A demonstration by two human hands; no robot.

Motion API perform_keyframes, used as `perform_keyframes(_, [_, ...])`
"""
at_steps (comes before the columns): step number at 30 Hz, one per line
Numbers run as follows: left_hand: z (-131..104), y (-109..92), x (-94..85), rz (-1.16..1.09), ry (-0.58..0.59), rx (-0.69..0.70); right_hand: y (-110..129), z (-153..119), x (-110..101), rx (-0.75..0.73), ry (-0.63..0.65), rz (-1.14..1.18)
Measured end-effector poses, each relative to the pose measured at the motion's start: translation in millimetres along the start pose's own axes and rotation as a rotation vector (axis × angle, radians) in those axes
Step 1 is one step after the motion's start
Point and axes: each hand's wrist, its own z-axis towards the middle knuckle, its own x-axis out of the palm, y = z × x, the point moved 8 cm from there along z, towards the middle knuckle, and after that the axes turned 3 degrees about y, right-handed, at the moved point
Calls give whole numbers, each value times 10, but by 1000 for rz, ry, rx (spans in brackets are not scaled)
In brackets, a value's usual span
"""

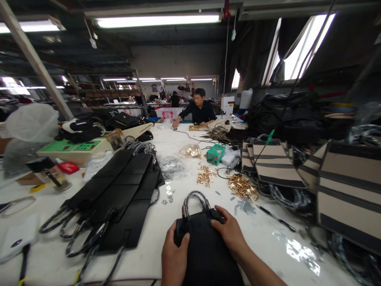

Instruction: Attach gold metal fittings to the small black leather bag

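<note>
A black handbag panel (205, 254) with a looped handle (195, 194) lies at the table's near edge, its handle pointing away from me. My left hand (175, 252) grips its left upper edge, thumb on top. On the right upper corner, my right hand (228, 228) pinches the panel between thumb and fingers. Small gold metal fittings (242, 186) are heaped beyond my right hand, with flat silver plates (245, 207) scattered nearer. To the left, several black bag panels (119, 194) with wrapped handles are stacked, overlapping one another.
A green box (216, 154) with a cord stands mid-table. Beige-and-black bag pieces (279, 163) pile up at right, near a black pen (276, 217). A green-topped machine (74, 147) and a white device (19, 238) sit left. A co-worker (199, 109) sits at the far end.
</note>
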Motion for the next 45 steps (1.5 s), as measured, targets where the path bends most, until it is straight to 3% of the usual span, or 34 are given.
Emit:
perform_keyframes(3, [31, 93, 60, 58, 13, -5, 12, 82, -34, -112, -22, -313])
perform_keyframes(8, [23, 86, 76, 127, 26, -68, 181, 52, -84, -236, 29, -561])
perform_keyframes(14, [38, 56, 63, 161, 37, -47, 376, 300, -254, -283, 29, -430])
perform_keyframes(18, [15, 33, 68, 130, 20, -10, 324, 567, -410, -322, -71, -564])
perform_keyframes(22, [-3, 35, 75, 105, 6, -34, 212, 808, -476, -322, -59, -633])
perform_keyframes(26, [0, 67, 71, 61, -12, -42, 178, 1082, -392, -327, -19, -683])
perform_keyframes(33, [-13, 65, 38, 23, -45, -114, 213, 1517, -42, -311, -26, -794])
perform_keyframes(38, [-35, -50, 17, 48, -102, 11, 251, 1486, 46, -322, -38, -815])
perform_keyframes(45, [14, 27, 3, 180, -260, 275, 440, 1189, -87, -373, -109, -653])
